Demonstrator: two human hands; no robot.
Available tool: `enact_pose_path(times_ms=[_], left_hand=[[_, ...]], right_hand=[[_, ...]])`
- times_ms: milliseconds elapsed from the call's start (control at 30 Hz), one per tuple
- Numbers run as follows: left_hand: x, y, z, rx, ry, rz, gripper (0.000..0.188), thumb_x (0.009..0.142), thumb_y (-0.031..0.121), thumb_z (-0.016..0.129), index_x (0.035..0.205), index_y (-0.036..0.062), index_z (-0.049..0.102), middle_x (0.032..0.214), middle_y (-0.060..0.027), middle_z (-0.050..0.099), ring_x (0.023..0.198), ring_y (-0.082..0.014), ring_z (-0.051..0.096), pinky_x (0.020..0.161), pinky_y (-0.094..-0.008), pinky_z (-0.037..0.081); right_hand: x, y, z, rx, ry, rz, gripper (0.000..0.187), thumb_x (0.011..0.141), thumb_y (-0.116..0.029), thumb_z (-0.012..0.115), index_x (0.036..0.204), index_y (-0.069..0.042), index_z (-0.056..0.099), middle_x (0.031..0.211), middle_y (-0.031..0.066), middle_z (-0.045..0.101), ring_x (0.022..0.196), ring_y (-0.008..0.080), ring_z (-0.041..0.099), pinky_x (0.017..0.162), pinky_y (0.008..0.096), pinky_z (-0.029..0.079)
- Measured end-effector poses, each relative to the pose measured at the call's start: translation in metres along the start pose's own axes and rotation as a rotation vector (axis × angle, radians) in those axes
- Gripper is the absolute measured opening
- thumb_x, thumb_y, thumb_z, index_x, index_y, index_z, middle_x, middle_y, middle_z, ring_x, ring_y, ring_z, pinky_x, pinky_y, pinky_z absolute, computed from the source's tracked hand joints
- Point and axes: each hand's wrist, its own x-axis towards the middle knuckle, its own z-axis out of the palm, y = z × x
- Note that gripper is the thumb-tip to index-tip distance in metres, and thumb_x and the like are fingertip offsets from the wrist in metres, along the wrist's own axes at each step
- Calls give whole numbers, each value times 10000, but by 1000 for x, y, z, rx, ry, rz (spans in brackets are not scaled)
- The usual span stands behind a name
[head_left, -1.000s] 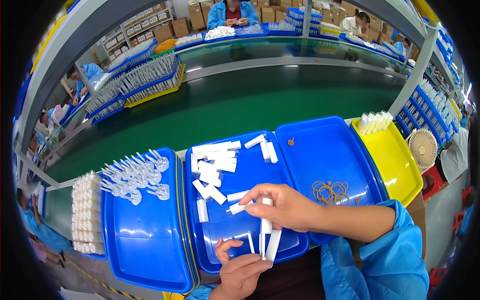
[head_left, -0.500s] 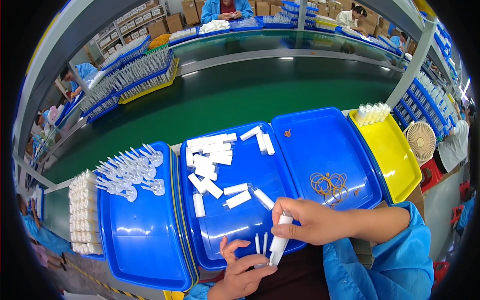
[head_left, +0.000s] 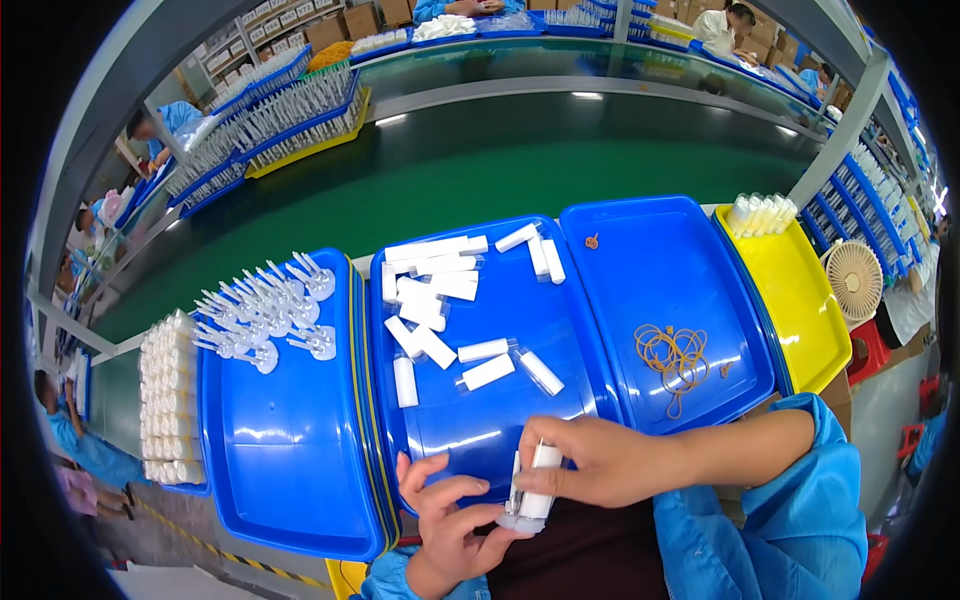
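My right hand (head_left: 590,462): bare; right sleeve (head_left: 765,510) bright blue, loose, creased, bunched well above the wrist. Left hand (head_left: 455,515) bare, left sleeve (head_left: 388,578) similarly blue. Dark maroon garment (head_left: 585,555) beneath.

My head-worn fisheye view, close above left hand (head_left: 455,520) and right hand (head_left: 598,462), facing down and out beyond them

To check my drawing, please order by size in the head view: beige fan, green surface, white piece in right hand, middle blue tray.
1. Green surface
2. Middle blue tray
3. Beige fan
4. White piece in right hand, partly covered
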Motion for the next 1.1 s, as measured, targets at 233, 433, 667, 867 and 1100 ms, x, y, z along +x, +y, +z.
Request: enact_pose_path(times_ms=[233,433,667,867,1100], left_hand=[[5,1,-5,-108,29,-140,272,669,349,746,762,129,615,943,-35,539,1090,-312,388,1005,-495,166],[7,-5,-3,-469,14,-246,212,706,160,711,823,89,550,933,-101,532,1117,-331,391,962,-478,269],[-7,-7,-6,-614,-6,-285,205,772,53,651,913,74,503,1076,-135,521,1189,-332,372,994,-479,260],[7,2,-11,-475,22,-256,174,732,5,657,872,52,563,996,-125,554,1180,-346,386,980,-474,287],[18,16,-18,-307,-96,-294,116,662,29,693,770,21,652,746,-83,599,906,-284,528,934,-463,322]], right_hand=[[12,9,9,158,56,-104,326,906,-353,511,971,-37,465,791,107,592,700,168,576,588,293,434],[20,4,11,443,-32,-28,304,928,-313,485,974,-15,445,837,88,568,780,117,561,669,263,467],[36,13,2,-95,43,-404,336,909,-311,497,1072,-20,459,960,125,550,834,206,562,734,335,446],[85,26,-36,-1017,161,-412,196,806,-127,532,947,8,520,884,138,568,841,279,605,698,387,495],[84,34,-27,-790,225,-308,443,740,-24,562,1163,-47,433,809,153,579,641,249,617,555,339,489]])
